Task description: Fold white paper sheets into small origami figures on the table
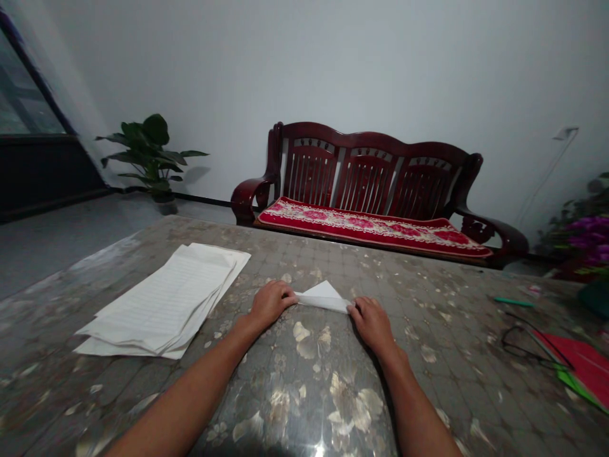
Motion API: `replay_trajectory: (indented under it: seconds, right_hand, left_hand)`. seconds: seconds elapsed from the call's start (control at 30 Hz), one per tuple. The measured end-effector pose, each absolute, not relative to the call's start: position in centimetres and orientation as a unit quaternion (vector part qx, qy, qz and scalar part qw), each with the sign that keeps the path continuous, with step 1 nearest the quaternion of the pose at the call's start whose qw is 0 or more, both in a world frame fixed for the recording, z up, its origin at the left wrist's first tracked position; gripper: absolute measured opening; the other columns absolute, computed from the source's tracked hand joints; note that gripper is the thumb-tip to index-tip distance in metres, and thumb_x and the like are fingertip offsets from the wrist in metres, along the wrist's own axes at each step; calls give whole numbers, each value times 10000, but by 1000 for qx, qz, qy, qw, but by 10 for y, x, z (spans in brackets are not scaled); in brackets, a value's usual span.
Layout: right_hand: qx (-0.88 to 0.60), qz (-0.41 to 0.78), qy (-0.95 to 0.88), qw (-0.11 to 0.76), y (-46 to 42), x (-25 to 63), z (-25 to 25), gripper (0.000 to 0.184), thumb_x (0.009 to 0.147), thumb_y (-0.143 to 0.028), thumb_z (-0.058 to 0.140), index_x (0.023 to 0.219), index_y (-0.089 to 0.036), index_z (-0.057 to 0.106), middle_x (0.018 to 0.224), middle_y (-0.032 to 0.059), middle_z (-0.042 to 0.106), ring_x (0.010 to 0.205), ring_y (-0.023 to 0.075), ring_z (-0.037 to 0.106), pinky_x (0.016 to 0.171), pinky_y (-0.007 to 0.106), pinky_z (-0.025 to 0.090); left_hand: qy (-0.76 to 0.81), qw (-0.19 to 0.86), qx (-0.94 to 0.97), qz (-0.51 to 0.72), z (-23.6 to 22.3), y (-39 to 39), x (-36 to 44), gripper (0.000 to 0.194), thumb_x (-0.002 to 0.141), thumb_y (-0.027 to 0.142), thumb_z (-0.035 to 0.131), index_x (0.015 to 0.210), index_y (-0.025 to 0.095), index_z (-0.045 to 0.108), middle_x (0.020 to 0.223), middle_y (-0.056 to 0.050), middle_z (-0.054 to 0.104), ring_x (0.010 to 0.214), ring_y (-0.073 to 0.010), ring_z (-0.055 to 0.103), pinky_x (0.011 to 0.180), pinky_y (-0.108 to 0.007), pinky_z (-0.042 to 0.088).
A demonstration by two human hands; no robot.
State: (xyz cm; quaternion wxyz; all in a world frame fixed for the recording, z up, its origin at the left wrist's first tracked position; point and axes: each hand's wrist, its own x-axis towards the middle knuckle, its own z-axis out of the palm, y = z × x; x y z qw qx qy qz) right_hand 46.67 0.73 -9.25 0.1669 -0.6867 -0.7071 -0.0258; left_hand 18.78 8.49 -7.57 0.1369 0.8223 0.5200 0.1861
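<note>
Folded paper: left hand, right hand are hiding its ends.
Pages, leftward of hands: lines are blurring.
Flowers, rightward of hands: running off-edge.

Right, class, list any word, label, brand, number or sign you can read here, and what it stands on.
No text can be read.
Paper stack: faint rows of lines, too small and blurred to read.
Folded paper: no readable text.
</note>
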Motion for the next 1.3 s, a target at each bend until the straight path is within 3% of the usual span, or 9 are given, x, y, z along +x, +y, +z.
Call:
replay_trajectory:
  seconds: [0.73,0.87,1.0,1.17,1.3]
  right_hand:
    - [-741,-54,-657,126,4,462,-87,202,942,-335,491,827,-214,606,882,56,666,857,217,573,715,306,341]
    - [-741,-50,-657,125,3,463,-87,207,949,-345,487,849,-212,610,903,56,664,876,219,568,729,310,344]
    - [-748,-40,-652,117,2,462,-86,220,953,-356,477,854,-212,611,916,46,660,888,211,562,733,303,334]
    - [-751,-40,-650,110,1,461,-84,223,959,-360,470,862,-211,605,925,43,655,893,203,556,734,295,319]
    - [-748,-44,-652,116,0,461,-85,221,963,-358,466,866,-211,600,929,38,653,899,203,551,742,293,312]
  left_hand:
    - [565,127,796,177,-70,87,181,170,800,368,684,738,217,733,963,-43,685,953,-243,593,860,-337,405]
    - [568,122,779,238,-78,89,184,180,849,360,631,907,218,724,1016,-46,667,987,-228,584,902,-335,420]
    - [527,94,791,297,-85,92,193,357,827,362,672,1156,225,651,1137,-61,631,1081,-232,551,974,-345,409]
    - [509,127,816,242,-86,96,205,190,836,385,656,936,242,732,1031,-36,671,1004,-228,568,912,-330,417]
    - [512,145,813,237,-87,99,207,222,871,382,593,784,240,741,970,-16,688,944,-207,576,854,-305,413]
